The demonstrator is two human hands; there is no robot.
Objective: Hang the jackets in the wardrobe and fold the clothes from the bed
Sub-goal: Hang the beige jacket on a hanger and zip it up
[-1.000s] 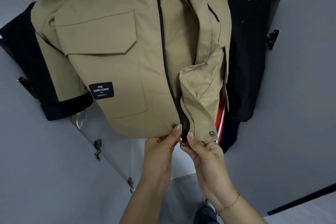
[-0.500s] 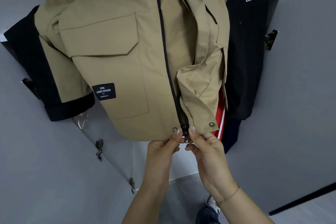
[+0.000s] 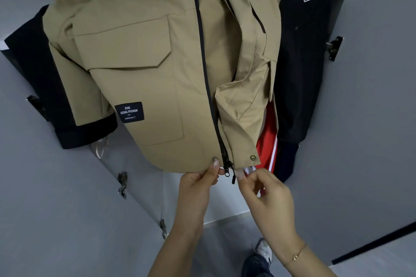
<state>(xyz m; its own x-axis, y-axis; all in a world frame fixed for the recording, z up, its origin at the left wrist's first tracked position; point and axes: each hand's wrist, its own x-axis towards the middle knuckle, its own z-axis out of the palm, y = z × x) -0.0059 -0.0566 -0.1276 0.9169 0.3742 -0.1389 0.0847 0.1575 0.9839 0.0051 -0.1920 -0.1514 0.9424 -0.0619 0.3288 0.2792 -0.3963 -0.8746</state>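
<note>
A tan jacket (image 3: 162, 78) with a black zipper (image 3: 221, 153) hangs in the open wardrobe, its front facing me. My left hand (image 3: 198, 184) pinches the jacket's bottom hem just left of the zipper's lower end. My right hand (image 3: 263, 193) is blurred just right of the zipper pulls, fingers curled, fingertips at the right hem; I cannot tell whether it holds anything. A black jacket (image 3: 301, 63) with a white patch hangs to the right, another dark jacket (image 3: 33, 78) behind on the left.
A red garment with white stripes (image 3: 267, 141) shows behind the tan jacket's right edge. Grey wardrobe doors (image 3: 371, 119) with metal hinges stand open on both sides. My shoe (image 3: 263, 252) is on the grey floor below.
My right hand has shifted right and down from the zipper's end and is now blurred. The zipper pulls hang free. My left hand keeps its pinch on the hem.
</note>
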